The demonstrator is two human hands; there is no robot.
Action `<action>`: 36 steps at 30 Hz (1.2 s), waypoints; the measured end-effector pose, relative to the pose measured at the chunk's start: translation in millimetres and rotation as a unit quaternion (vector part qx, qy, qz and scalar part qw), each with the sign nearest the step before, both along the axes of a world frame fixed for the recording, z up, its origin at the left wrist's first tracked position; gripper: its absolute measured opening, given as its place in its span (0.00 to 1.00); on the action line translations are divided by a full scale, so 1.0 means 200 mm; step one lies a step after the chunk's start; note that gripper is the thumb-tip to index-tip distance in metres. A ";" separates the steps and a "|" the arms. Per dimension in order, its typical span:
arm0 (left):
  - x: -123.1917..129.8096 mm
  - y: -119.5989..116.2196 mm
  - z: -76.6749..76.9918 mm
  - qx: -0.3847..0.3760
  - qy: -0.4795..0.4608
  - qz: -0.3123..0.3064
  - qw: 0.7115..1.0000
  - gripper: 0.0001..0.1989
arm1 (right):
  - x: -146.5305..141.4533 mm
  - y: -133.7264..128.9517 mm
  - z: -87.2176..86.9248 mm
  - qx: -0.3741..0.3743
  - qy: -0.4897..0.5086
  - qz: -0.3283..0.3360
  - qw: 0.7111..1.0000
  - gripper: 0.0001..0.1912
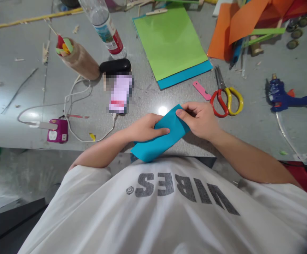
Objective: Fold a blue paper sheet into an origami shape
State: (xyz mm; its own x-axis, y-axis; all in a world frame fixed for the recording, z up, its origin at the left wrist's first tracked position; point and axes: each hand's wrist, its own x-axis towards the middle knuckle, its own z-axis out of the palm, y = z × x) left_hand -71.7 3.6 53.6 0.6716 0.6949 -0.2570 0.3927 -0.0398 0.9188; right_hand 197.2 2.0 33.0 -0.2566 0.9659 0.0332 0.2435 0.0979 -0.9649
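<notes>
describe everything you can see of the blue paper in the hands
The bright blue paper sheet looks matte, plain and flexible. It slants over the near edge of the grey table, its near end softly curved and its far end towards the right. The left hand holds it, thumb on top; the right hand pinches the far end. Whether it is doubled over is unclear.

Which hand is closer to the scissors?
The right hand. It is just beside the red handle of the scissors, pinching the top end of the blue paper. The left hand is farther off to the left, holding the paper's other side.
</notes>
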 end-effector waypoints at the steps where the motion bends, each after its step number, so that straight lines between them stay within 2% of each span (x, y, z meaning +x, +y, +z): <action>1: 0.00 0.00 0.00 -0.002 0.002 0.001 1.000 0.21 | 0.00 0.00 0.00 0.003 -0.004 -0.002 1.000 0.26; 8: 0.00 0.00 -0.01 0.002 0.032 0.014 0.999 0.21 | 0.02 0.00 0.00 0.001 -0.001 -0.021 1.000 0.24; 16: 0.02 0.00 -0.01 0.014 0.042 0.027 0.999 0.23 | 0.00 0.01 -0.03 0.005 0.009 -0.071 0.997 0.31; 29: 0.04 -0.02 -0.04 0.006 0.043 0.030 0.999 0.24 | 0.01 0.00 -0.03 0.031 -0.015 -0.072 0.997 0.31; 36: 0.05 -0.03 -0.05 0.006 0.053 0.029 0.998 0.24 | 0.01 0.00 -0.06 0.054 -0.036 -0.100 0.993 0.31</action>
State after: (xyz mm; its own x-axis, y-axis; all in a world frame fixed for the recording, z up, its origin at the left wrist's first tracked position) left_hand -61.9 -3.1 43.0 0.5993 0.7360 -0.3149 0.4891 -0.0252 0.8719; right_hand 198.5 1.0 22.0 -0.0651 0.9897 0.1277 0.3359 0.1422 -0.9311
